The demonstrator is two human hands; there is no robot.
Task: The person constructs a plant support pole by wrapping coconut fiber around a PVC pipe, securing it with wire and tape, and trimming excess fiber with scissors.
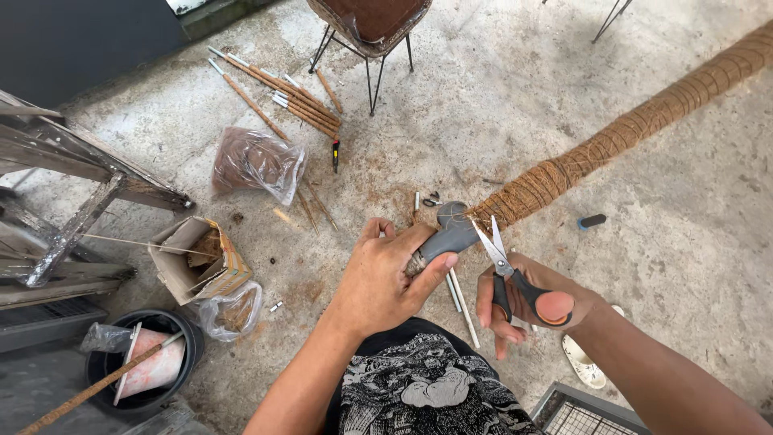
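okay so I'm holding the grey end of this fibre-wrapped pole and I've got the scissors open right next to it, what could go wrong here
1. The open blades of the scissors in your right hand point toward the left hand gripping the grey pipe end; a slip could nick the thumb.
2. The fibre-wrapped pole is long and seems held only at this end, so it might roll or shift mid-cut.
3. Loose thin sticks lie underfoot and could roll.

Rough grey concrete floor in daylight; weathered wooden frame at left, wire-legged chair at top centre
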